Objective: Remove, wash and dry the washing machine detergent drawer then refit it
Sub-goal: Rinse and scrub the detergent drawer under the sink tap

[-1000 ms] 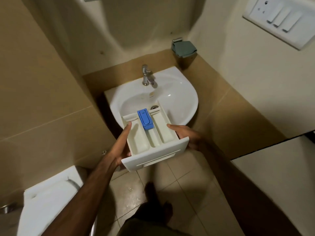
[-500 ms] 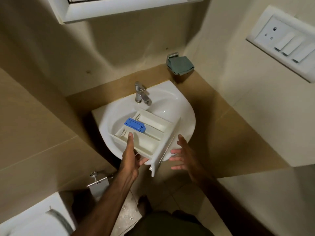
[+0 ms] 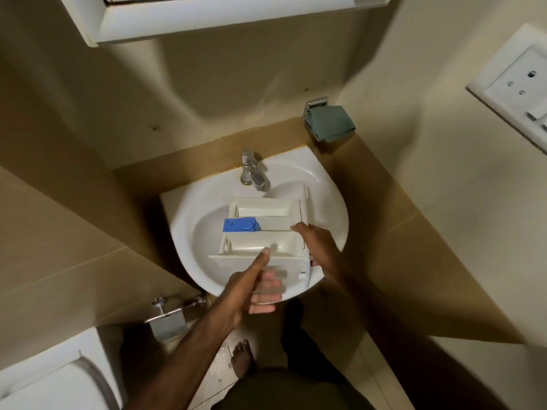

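Note:
The white detergent drawer with its blue insert lies across the basin of the white sink, front panel to the right. My left hand holds the drawer's near side wall, thumb on top and fingers underneath. My right hand grips the front-panel end, thumb over the inner edge. The chrome tap stands just behind the drawer; no water is running.
A green cloth hangs on a chrome holder at the back right. A white cabinet overhangs above the sink. A toilet sits at lower left, a metal wall fitting beside it. A switch plate is on the right wall.
The drawer has turned from pointing away from me to lying sideways in the basin. My right hand, briefly off it, has taken hold of the front-panel end again.

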Demonstrator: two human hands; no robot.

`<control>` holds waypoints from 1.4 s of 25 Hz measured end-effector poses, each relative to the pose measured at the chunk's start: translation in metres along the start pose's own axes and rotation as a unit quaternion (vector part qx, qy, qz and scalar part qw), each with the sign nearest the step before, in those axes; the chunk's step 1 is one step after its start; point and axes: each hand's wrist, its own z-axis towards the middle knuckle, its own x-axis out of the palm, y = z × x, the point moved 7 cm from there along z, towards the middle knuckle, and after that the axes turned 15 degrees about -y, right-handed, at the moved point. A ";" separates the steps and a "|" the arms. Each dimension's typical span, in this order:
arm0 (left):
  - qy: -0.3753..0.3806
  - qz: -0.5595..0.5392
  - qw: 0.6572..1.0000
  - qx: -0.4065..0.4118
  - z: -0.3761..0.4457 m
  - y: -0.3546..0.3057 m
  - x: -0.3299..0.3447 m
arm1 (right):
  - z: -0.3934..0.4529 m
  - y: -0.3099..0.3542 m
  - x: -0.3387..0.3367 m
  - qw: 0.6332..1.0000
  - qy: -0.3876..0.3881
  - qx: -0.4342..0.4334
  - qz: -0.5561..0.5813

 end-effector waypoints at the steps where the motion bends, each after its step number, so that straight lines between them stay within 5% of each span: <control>1: -0.012 0.048 0.999 0.016 -0.003 -0.009 -0.009 | 0.011 0.006 -0.003 1.000 0.007 -0.011 -0.013; 4: -0.130 0.071 0.978 0.149 -0.001 -0.060 -0.045 | 0.041 0.018 -0.001 0.995 0.069 -0.035 -0.059; 6: -0.238 0.119 0.917 0.297 0.006 -0.112 -0.064 | 0.058 0.024 0.005 0.988 0.114 -0.051 -0.089; 8: -0.335 0.261 0.778 0.463 0.013 -0.166 -0.066 | 0.073 0.027 0.011 0.982 0.143 -0.064 -0.104; 10: -0.337 0.437 0.606 0.573 0.033 -0.208 -0.044 | 0.085 0.029 0.017 0.977 0.169 -0.073 -0.108; 13: -0.285 0.608 0.480 0.564 0.083 -0.236 -0.020 | 0.100 0.030 0.024 0.968 0.201 -0.085 -0.121; 19: -0.217 0.691 0.373 0.580 0.108 -0.257 0.002 | 0.109 0.036 0.031 0.958 0.233 -0.122 -0.114; 23: -0.213 0.696 0.354 0.588 0.103 -0.270 0.010 | 0.112 0.030 0.030 0.962 0.215 -0.119 -0.123; 28: -0.255 0.681 0.431 0.534 0.103 -0.278 0.021 | 0.109 0.030 0.034 0.966 0.185 -0.120 -0.131; 35: -0.278 0.679 0.474 0.487 0.119 -0.288 0.018 | 0.099 0.034 0.036 0.975 0.164 -0.104 -0.109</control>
